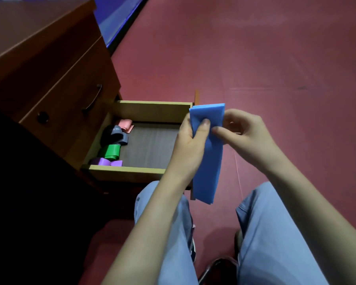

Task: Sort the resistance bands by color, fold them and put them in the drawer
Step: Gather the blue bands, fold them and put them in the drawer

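Blue band (209,153) hung folded lengthwise btwn both hands, doubled top edge up above the fingers, loose tail dropping down past the left wrist toward the knees. Left hand (190,140) was closed on it, thumb pressed across the front face, fingers wrapped behind. Right hand (243,130) sat just beside it on the other edge, thumb and forefinger pinching narrow at the band's side; rest of its fingers curled, not on anything else as far as could be seen.

Drawer (152,109) stood pulled open just left of the left hand and a bit beyond it. Inside, along the side farthest from the hands: pink band (125,124), grey band (117,135), green band (111,151), purple band (105,162), each folded, one colour per bundle, lined up in a row. Most of the drawer floor nearer the hands was bare.

Step in hand, by my read: finishing the fold on the blue one, the task looking mostly done w/ four colours in already. To do it well: keep the left thumb clamped so layers don't slip, use the right hand to bring the hanging tail up and match edges square, then press flat. It's thin stretchy stuff, so likely to spring open; hold it pinched till it's down in the drawer. Fold short enough to match the other bundles and set it in its own spot, not on top of another colour.
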`<state>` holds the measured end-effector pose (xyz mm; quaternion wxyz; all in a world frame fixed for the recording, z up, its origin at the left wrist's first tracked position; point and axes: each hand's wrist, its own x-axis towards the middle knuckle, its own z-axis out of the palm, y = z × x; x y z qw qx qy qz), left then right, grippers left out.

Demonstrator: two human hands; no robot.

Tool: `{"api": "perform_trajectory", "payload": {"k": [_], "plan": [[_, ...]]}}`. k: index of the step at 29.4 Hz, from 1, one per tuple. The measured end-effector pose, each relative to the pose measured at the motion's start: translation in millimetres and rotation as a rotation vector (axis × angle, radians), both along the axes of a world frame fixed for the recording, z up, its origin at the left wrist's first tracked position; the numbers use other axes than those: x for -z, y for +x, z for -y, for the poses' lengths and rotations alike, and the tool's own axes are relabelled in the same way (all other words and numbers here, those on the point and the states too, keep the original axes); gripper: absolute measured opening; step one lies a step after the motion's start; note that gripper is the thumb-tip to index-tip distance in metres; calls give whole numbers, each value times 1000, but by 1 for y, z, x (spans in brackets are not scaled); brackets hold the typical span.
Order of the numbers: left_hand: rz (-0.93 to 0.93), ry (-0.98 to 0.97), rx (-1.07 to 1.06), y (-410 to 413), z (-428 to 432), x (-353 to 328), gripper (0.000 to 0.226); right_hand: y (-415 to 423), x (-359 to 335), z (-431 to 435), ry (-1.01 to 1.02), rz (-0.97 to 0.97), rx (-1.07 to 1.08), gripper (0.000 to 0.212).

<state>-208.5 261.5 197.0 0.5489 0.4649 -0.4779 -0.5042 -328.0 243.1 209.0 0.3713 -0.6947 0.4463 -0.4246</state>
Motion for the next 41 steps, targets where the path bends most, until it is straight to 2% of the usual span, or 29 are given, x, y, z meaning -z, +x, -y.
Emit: {"api": "perform_trajectory", "payload": {"k": [2, 4, 7, 9, 11, 13, 16, 18, 21, 22, 24, 25, 26, 27, 29, 31, 34, 37, 39, 41], "plan": [[39, 39, 64, 4, -11, -1, 13, -4, -6, -6, 49, 122, -34, 32], [128, 179, 150, 7, -22, 3, 10, -8, -9, -9, 84, 208, -45, 28], [152, 286, 135, 7, -29, 3, 15, -12, -8, -19, 20, 119, -71, 25], [95, 337, 108, 7, -33, 1, 13, -17, -5, -28, -10, 35, -138, 29], [31, 394, 92, 8, -33, -1, 15, -20, 1, -37, -6, -13, -174, 22], [5, 435, 96, 9, -35, 1, 13, -23, 8, -43, -14, -25, -131, 22], [-178, 494, 172, 13, -41, 0, 19, -22, 13, -45, -60, -73, -70, 32], [-230, 485, 253, 16, -46, 1, 22, -21, 14, -48, -52, -104, -46, 40], [-44, 380, 216, 16, -53, 10, 15, -17, 17, -54, -13, -151, -43, 35], [-30, 362, 166, 15, -55, 13, 17, -16, 18, -55, 28, -103, -46, 40], [-53, 349, 70, 16, -58, 16, 18, -15, 17, -58, 218, 217, -65, 52], [-64, 333, 39, 15, -59, 17, 17, -15, 17, -59, 340, 407, -72, 52], [-59, 311, 21, 15, -59, 18, 17, -17, 18, -60, 431, 517, -78, 46], [-51, 289, 8, 14, -61, 16, 17, -19, 21, -61, 493, 528, -95, 40], [-15, 218, -15, 13, -63, 14, 16, -21, 25, -66, 560, 363, -182, 41], [31, 159, -10, 11, -64, 9, 14, -19, 27, -73, 541, 263, -224, 25], [89, 75, 20, 10, -65, 5, 18, -18, 26, -78, 492, 325, -162, 20], [53, 22, 58, 8, -68, 5, 19, -18, 24, -81, 431, 345, -120, 22], [-41, 64, 95, 7, -70, 9, 22, -18, 24, -83, 398, 376, -83, 22], [-94, 198, 144, 7, -76, 15, 25, -18, 23, -81, 356, 405, -21, 22]]}}
